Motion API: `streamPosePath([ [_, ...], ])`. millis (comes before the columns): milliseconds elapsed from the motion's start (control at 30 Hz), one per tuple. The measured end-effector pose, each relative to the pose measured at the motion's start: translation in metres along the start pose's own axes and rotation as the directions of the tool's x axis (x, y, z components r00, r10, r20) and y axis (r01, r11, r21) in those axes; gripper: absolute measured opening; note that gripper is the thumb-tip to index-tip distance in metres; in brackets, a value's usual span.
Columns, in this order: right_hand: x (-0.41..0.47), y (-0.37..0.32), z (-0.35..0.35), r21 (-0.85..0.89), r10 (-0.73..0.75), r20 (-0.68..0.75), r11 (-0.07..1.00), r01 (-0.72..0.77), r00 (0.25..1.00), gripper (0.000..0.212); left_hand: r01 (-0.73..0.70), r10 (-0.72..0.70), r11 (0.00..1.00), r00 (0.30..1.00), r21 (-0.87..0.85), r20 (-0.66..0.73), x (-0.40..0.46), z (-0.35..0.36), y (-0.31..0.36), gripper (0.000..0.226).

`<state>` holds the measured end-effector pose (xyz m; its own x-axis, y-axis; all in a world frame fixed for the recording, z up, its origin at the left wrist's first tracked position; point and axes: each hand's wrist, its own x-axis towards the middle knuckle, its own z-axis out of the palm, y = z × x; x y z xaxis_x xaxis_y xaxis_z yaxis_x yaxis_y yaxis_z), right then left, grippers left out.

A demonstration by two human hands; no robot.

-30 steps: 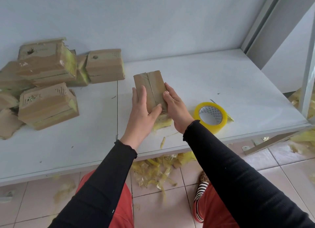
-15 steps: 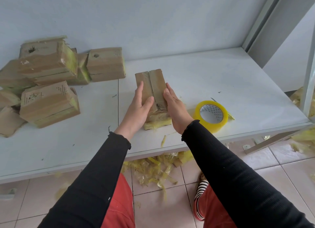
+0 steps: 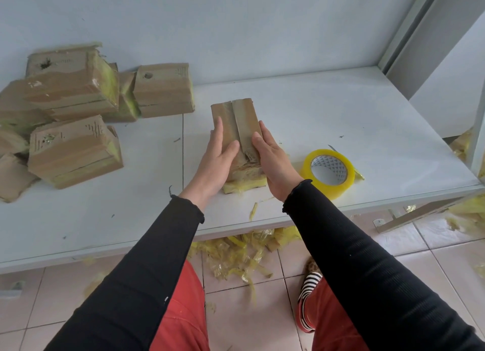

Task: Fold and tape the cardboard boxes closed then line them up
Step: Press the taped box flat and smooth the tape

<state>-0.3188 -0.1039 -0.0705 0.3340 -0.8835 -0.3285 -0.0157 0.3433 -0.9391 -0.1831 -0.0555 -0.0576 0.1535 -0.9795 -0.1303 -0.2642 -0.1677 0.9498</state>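
A small brown cardboard box (image 3: 237,119) stands on the white table (image 3: 328,109), its two top flaps folded together with a seam down the middle and old yellow tape at its near end. My left hand (image 3: 216,156) holds its left side, thumb lying across the left flap. My right hand (image 3: 273,157) holds the right side, thumb on the right flap. A roll of yellow tape (image 3: 329,171) lies flat just right of my right hand.
A jumbled pile of worn cardboard boxes (image 3: 76,96) sits at the table's left and back left. Torn yellow tape scraps (image 3: 236,253) litter the tiled floor under the table edge. A metal frame post (image 3: 477,130) rises at the right.
The box has been lowered onto the table and both hands have slid along its sides. My left thumb now presses the left flap down.
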Motion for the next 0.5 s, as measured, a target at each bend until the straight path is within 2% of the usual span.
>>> streamPosePath([
  [67,0.002,0.003,-0.002,0.004,-0.015,-0.008,1.000,0.015,1.000,0.067,0.045,-0.045,0.990,0.999,-0.136,0.005,-0.003,0.001,0.003,0.069],
  [133,0.004,0.005,-0.004,0.021,-0.021,-0.010,1.000,0.021,1.000,0.061,0.057,-0.067,0.983,0.996,-0.177,-0.052,-0.004,0.006,0.004,0.069],
  [267,0.005,0.006,-0.001,-0.015,-0.045,-0.041,0.999,0.045,0.998,0.062,0.020,-0.044,0.989,0.986,-0.147,-0.160,0.002,0.016,-0.004,0.059],
  [500,0.002,-0.005,0.003,-0.123,-0.086,-0.076,0.989,0.076,0.993,0.053,0.049,-0.071,0.990,0.984,-0.135,-0.165,-0.001,0.017,0.005,0.055],
])
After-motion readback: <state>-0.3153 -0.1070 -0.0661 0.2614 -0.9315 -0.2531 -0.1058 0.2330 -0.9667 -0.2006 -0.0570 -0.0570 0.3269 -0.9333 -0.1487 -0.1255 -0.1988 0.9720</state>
